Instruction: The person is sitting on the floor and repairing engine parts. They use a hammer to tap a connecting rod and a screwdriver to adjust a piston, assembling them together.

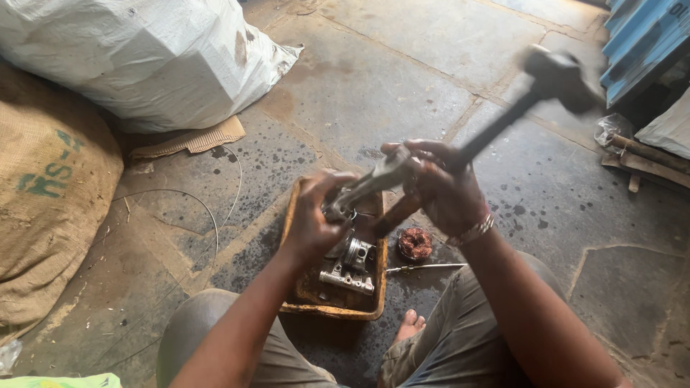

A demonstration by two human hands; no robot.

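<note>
Over a shallow orange-brown tray (296,296) on the stained stone floor (374,79), the person's 2 hands meet at chest height. The left hand (314,219) is closed around the lower end of a grey metal part (374,179), an elongated piece that slants up to the right, and the fingers wrap its ringed end just above the tray. The right hand (442,188) grips the wooden handle of a hammer (503,122); the handle passes through the fist, and the dark head is blurred, raised up and to the right of both hands. A metal bracelet (471,231) sits on the right wrist.

In the tray, below the left hand, lie a silvery piston (357,253) and another grey metal casting (347,279), touching or nearly so. Just right of the tray, on the floor, rests a small round coil of copper wire (415,243), and near it a thin metal rod (424,268) lies flat.

A white woven sack (136,57) and a brown jute sack (50,194) stand well apart at the left. A bare foot (410,325) shows between the person's knees.
</note>
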